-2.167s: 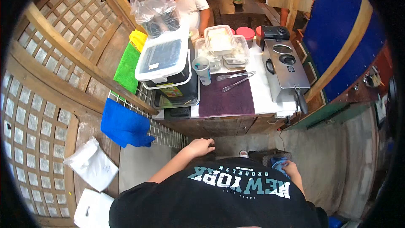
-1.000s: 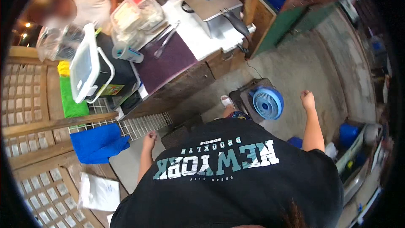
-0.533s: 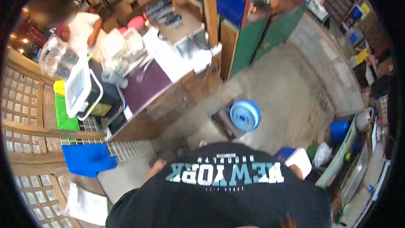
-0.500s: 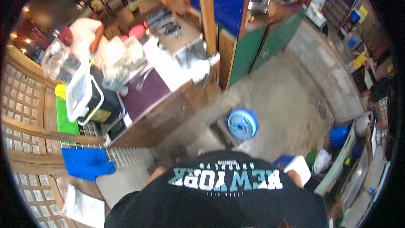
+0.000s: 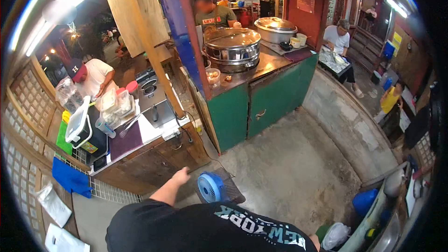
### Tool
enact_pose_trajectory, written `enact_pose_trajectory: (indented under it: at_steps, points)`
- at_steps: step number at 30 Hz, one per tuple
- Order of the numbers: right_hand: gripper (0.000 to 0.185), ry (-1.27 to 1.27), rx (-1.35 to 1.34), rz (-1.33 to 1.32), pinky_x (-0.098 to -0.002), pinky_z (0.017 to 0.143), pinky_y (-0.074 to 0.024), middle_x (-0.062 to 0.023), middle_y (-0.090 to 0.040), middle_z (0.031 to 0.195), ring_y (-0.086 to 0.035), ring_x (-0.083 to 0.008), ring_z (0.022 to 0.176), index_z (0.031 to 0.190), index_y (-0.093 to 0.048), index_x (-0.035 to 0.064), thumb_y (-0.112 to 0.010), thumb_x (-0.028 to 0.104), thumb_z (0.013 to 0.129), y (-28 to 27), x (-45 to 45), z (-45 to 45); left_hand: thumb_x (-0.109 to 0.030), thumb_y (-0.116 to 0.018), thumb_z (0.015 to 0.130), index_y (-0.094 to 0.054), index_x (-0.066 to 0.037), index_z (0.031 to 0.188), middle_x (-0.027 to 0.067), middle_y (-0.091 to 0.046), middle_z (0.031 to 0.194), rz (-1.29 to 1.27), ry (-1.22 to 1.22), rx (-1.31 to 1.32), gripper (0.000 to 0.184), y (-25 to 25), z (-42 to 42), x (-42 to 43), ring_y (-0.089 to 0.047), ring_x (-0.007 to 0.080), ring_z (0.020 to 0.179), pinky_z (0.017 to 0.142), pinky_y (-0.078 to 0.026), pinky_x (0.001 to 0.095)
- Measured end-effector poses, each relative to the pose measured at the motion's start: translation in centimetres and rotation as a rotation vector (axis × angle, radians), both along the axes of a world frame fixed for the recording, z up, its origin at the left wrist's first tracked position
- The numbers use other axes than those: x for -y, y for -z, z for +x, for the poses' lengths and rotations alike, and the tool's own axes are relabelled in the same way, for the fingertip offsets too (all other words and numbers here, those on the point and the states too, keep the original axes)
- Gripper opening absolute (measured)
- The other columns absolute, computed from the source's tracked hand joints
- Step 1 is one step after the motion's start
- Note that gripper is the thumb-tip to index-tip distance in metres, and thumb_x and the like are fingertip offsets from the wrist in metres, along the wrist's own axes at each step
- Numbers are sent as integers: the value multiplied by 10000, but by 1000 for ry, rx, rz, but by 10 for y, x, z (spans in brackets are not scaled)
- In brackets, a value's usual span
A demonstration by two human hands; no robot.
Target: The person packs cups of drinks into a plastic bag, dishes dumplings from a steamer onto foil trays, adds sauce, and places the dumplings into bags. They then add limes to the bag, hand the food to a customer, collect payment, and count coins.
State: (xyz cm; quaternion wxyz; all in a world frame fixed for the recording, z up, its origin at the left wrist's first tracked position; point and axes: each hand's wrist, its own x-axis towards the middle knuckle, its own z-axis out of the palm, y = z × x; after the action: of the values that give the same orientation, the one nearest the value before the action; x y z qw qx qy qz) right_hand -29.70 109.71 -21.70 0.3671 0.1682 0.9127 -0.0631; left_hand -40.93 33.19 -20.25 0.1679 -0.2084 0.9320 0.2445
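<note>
Left hand reaches out beside a blue fan

The left hand (image 5: pixel 181 176) is stretched forward over the floor, in front of the bench (image 5: pixel 144 170); it is too small in view to tell whether its fingers are apart or together. Just right of it stands the blue fan (image 5: pixel 210 187), on a dark base (image 5: pixel 233 195), a strip of floor showing between hand and fan. Of the right hand, only a sliver of skin (image 5: pixel 316 242) shows, perhaps wrist, near a clear plastic bag (image 5: pixel 337 234); its grip cannot be told.

Beyond the left hand and to its left, the bench carries a silver appliance (image 5: pixel 162 115) with a dark handle, tongs (image 5: pixel 125 133) on a purple cloth (image 5: pixel 127 144), food containers (image 5: pixel 122 104), a cup (image 5: pixel 106 128) and a black tub (image 5: pixel 97 139). Beyond that hand and to its right rises a green cabinet (image 5: pixel 280 102) topped by a steamer (image 5: pixel 233 56).
</note>
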Motion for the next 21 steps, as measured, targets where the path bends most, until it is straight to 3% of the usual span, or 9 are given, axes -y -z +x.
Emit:
enact_pose_trajectory:
  at_steps: [1,2,7,13,14,17,21]
  points:
    - [360,47,16,-8,-418,795,-503,-182,-663,1009,-637,-337,940,993,-699,68,-660,365,793,0,-27,7,-301,-630,802,-467,-104,1288,223,-569,1208,4,166,-56,549,10,-18,-25,-539,355,1141,952,-437,432]
    - [357,87,12,-22,-417,794,-503,-182,-664,1008,-638,-336,938,993,-699,66,-659,361,795,-3,-50,12,-302,-634,811,-452,-120,1299,215,-550,1215,-27,288,9,552,-14,-35,-63,-531,371,1138,947,-440,442]
    - [344,203,-85,-128,-411,787,-504,-180,-667,1003,-642,-329,927,995,-697,59,-655,340,802,-21,-105,-24,-314,-636,807,-450,-111,1280,207,-523,1214,-65,353,-11,547,-53,-96,-177,-528,391,1126,939,-444,468]
    - [329,190,-183,-324,-403,779,-504,-177,-671,996,-648,-321,914,996,-694,49,-651,316,810,-48,-111,-104,-346,-629,795,-490,-102,1263,225,-510,1263,-155,489,208,547,2,-150,-178,-517,385,1156,944,-438,479]
    - [326,167,-188,-350,-402,777,-505,-177,-671,995,-649,-320,912,997,-694,48,-650,312,811,-54,-110,-126,-319,-624,794,-507,-98,1248,224,-535,1228,-139,396,137,518,-29,-160,-192,-516,375,1160,939,-442,477]
    - [318,100,-156,-400,-398,773,-505,-176,-673,992,-652,-316,906,998,-693,43,-648,300,816,-74,-106,-202,-236,-623,778,-556,-70,1174,207,-588,1092,4,97,-92,434,-1,-223,-183,-536,353,1106,938,-445,440]
    - [308,26,-68,-487,-393,768,-505,-174,-676,987,-656,-310,897,999,-691,37,-645,284,821,-95,-85,-307,-166,-627,788,-552,-76,1161,176,-515,1164,109,-22,-479,391,-37,-339,-214,-489,363,1134,971,-410,417]
